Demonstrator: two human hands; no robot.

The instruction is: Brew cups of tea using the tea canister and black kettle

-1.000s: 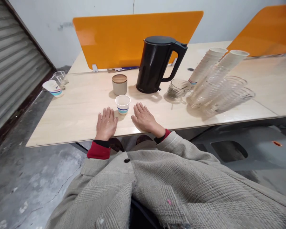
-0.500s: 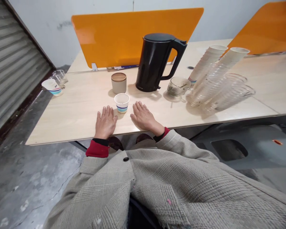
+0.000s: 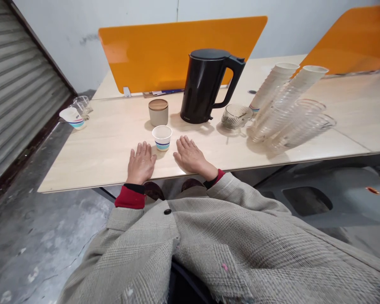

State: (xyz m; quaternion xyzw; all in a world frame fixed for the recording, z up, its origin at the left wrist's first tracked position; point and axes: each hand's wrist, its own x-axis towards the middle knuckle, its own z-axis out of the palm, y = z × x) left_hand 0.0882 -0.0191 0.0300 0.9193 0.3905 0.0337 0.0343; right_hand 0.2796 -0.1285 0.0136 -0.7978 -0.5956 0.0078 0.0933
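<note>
My left hand (image 3: 141,163) lies palm down on the pale wooden table (image 3: 91,156), holding nothing, its fingers stretched out. Flat on the same surface rests my right hand (image 3: 191,156), also with nothing in it. Between and slightly beyond the two hands stands a white paper cup (image 3: 162,138) with blue and purple bands, upright and touched by neither. Behind the cup is a beige canister (image 3: 158,113) with a wooden lid. A black electric kettle (image 3: 204,86) stands farther back, its handle to the right. Right of it sits a ribbed glass cup (image 3: 236,117) with something inside that looks like a spoon.
Stacks of paper cups (image 3: 274,82) and clear plastic cups (image 3: 291,120) lean at the right. At the far left are a tilted paper cup (image 3: 72,118) and glass mugs (image 3: 83,104). An orange divider (image 3: 145,55) stands behind the kettle. The table's front edge is close to my body.
The view has shifted slightly, so the table items sit a little lower in the picture. Both hands and the things on the table stay in place.
</note>
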